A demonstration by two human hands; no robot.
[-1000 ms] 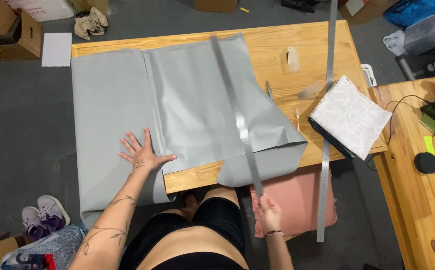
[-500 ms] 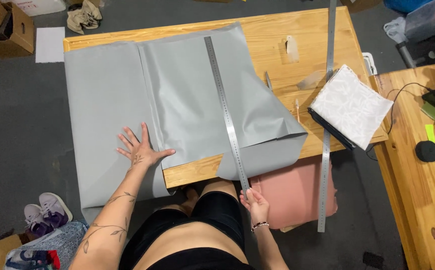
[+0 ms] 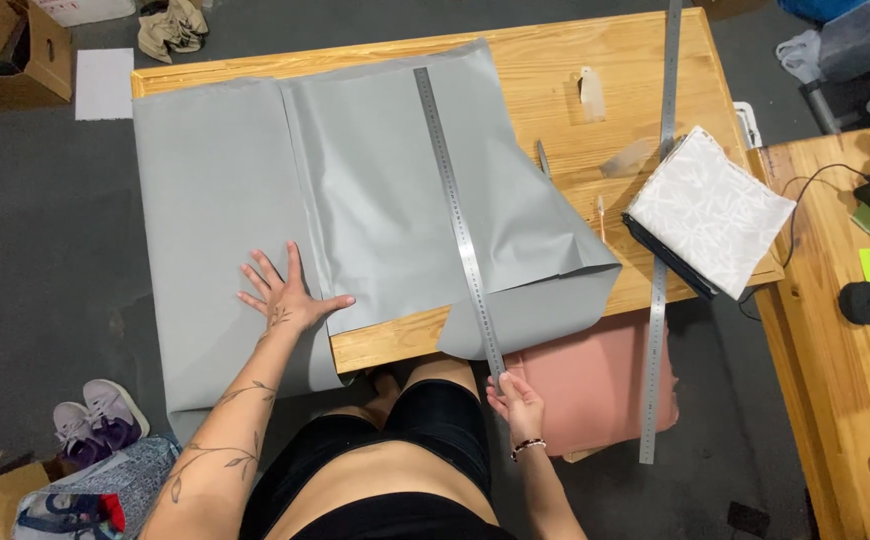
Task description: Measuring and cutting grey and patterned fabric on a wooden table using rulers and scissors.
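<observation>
A large grey sheet of fabric (image 3: 375, 190) lies folded over a wooden table (image 3: 555, 60) and hangs off its left and near edges. A long steel ruler (image 3: 455, 215) rests flat on the sheet, running from the far side to the near edge. My right hand (image 3: 517, 402) pinches the ruler's near end just past the table edge. My left hand (image 3: 285, 298) is spread flat, fingers apart, pressing the sheet down beside the fold line.
A second long steel ruler (image 3: 660, 230) lies along the table's right side, under a folded white patterned cloth (image 3: 710, 210). A pink cushion (image 3: 595, 385) sits below the near edge. Another wooden table (image 3: 845, 340) stands at right. Shoes (image 3: 100, 415) and cardboard boxes (image 3: 15, 45) are on the floor.
The ruler was held tilted above the sheet; it has come down flat onto the fabric and shifted slightly. My left hand has stayed pressed on the sheet.
</observation>
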